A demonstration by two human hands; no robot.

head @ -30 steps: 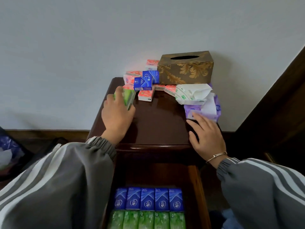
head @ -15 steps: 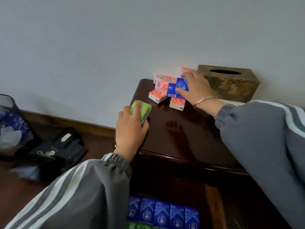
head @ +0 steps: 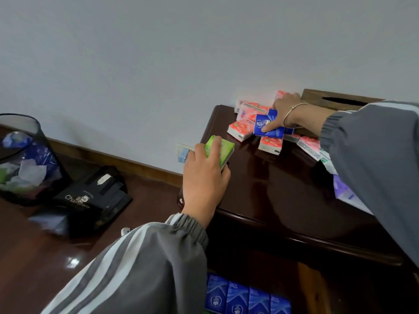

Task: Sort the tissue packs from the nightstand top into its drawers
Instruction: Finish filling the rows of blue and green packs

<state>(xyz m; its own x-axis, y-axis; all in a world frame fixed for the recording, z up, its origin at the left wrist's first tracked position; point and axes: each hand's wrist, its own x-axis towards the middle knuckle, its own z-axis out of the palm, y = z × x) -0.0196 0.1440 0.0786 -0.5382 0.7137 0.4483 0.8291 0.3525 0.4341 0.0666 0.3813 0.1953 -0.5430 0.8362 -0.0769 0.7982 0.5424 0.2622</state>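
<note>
Both hands loaded: my left hand [head: 204,177] grips a green tissue pack [head: 221,150], my right hand [head: 288,112] pinches a blue tissue pack [head: 268,126].
Below, the drawer [head: 310,291] holds a row of blue packs [head: 238,298]; the green tissue pack is glossy, tilted at the nightstand [head: 272,189] top's left edge; the blue tissue pack lies atop coral packs [head: 240,130] by the wall [head: 158,64].

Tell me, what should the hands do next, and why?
Probably lift the blue pack off the pink packs. The right hand pinches it, the left hand holds a green pack, and the open drawer below shows a blue row to join.
</note>
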